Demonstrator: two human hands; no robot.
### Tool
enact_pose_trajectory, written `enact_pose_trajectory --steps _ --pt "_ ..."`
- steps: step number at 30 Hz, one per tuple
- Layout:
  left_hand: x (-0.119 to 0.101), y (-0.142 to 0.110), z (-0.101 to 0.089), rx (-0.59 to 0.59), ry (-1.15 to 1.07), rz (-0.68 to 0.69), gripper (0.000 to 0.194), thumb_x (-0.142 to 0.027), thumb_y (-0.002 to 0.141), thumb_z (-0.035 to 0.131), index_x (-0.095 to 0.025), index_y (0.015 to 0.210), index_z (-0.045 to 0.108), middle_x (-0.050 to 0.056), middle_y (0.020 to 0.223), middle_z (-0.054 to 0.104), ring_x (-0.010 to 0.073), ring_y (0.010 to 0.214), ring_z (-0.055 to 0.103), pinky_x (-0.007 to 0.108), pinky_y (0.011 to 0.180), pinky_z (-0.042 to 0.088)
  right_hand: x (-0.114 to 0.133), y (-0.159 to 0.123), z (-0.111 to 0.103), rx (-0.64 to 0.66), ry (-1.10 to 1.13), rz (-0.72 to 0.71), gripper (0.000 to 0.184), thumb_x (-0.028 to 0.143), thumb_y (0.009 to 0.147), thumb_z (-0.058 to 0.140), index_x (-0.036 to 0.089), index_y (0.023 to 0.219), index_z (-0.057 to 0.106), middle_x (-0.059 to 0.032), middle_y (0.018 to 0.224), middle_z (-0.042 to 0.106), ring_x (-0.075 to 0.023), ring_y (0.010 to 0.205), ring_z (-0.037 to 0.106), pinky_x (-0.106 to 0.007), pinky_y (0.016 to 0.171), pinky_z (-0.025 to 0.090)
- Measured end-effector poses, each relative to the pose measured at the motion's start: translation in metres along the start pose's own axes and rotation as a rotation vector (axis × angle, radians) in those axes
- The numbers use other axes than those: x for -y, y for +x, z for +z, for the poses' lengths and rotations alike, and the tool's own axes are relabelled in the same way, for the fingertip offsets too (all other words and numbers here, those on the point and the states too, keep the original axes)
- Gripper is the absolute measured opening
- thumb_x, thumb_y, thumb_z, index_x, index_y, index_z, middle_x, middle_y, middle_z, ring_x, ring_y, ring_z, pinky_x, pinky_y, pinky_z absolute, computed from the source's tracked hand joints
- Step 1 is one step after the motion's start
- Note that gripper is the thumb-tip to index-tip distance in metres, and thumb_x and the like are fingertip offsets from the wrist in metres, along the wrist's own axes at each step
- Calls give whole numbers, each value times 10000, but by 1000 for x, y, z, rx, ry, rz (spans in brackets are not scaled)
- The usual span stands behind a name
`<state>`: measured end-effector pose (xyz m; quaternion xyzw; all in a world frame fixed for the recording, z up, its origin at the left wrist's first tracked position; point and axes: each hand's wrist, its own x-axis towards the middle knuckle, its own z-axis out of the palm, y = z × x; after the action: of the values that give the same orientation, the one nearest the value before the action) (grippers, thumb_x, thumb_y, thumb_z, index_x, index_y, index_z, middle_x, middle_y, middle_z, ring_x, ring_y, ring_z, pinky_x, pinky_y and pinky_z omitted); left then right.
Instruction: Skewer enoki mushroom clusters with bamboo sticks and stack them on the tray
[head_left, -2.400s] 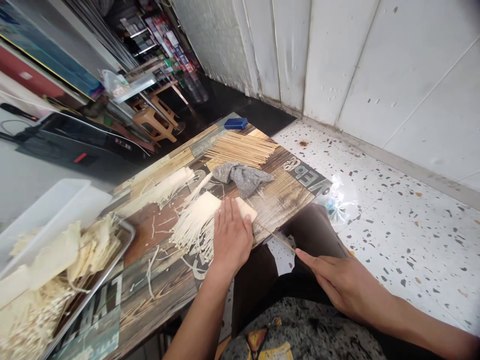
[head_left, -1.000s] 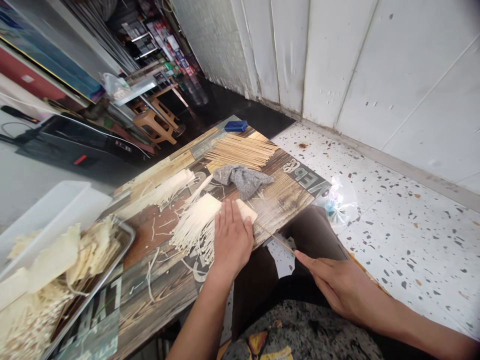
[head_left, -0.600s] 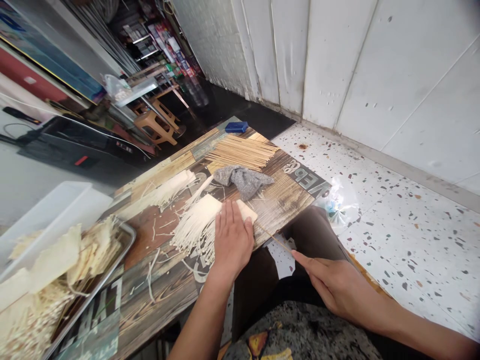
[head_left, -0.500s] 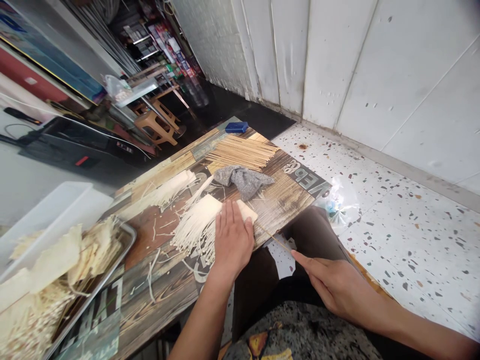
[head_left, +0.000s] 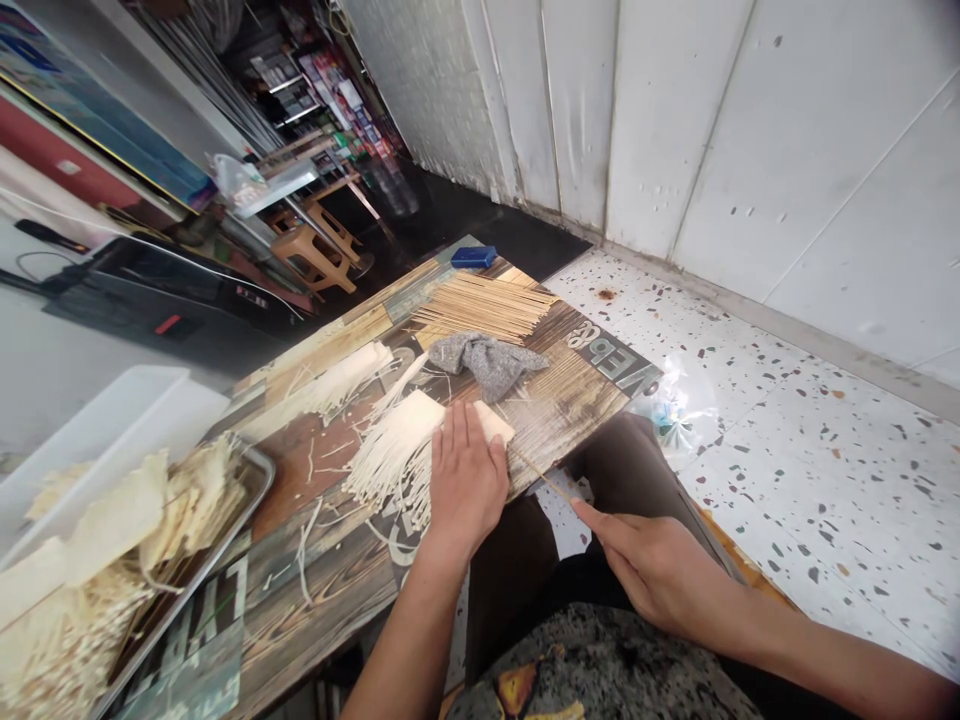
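My left hand [head_left: 471, 475] lies flat, fingers stretched out, pressing on a pale bundle of what look like enoki mushrooms [head_left: 405, 445]. The bundle has a smooth flat end by my fingers and a fringe of thin strands spreading left. Between its fingers, my right hand [head_left: 656, 565] pinches a thin bamboo skewer [head_left: 541, 472]. The skewer's far end meets the bundle's right edge under my left palm; whether its tip is inside is hidden. Just beyond my left fingertips lies a crumpled grey cloth [head_left: 491, 365].
Several bamboo skewers [head_left: 487, 305] and a blue box [head_left: 473, 257] lie at the table's far end. Another pale bundle [head_left: 349, 375] rests left of the cloth. A metal tray [head_left: 262, 470] of similar bundles and a white plastic container [head_left: 142, 400] stand at left. Loose strands litter the tabletop [head_left: 337, 560].
My right hand has slid slightly left toward the bundle with the skewer, and less of the skewer shows between them. My left hand stays in place on the bundle.
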<state>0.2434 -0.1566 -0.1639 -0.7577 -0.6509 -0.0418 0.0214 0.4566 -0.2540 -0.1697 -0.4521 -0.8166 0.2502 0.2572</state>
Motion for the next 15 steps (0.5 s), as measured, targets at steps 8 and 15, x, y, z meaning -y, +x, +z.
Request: enact_pose_trajectory --steps 8,15 --pt "-3 -26 -22 -163 124 145 540 -332 982 288 -45 1434 356 151 1504 356 271 1423 272 518 1172 189 -6 -4 0 -37 -49 -14 467 100 903 325 94 1323 528 -83 754 694 -176 651 656 -278 611 545" --pt "-8 -42 -6 -103 118 244 614 -431 981 305 -13 1429 344 187 1505 340 277 1404 314 467 1130 326 -5 -3 -1 -41 -63 -73 446 80 897 292 4 1252 552 -99 719 680 -170 607 661 -254 547 532"
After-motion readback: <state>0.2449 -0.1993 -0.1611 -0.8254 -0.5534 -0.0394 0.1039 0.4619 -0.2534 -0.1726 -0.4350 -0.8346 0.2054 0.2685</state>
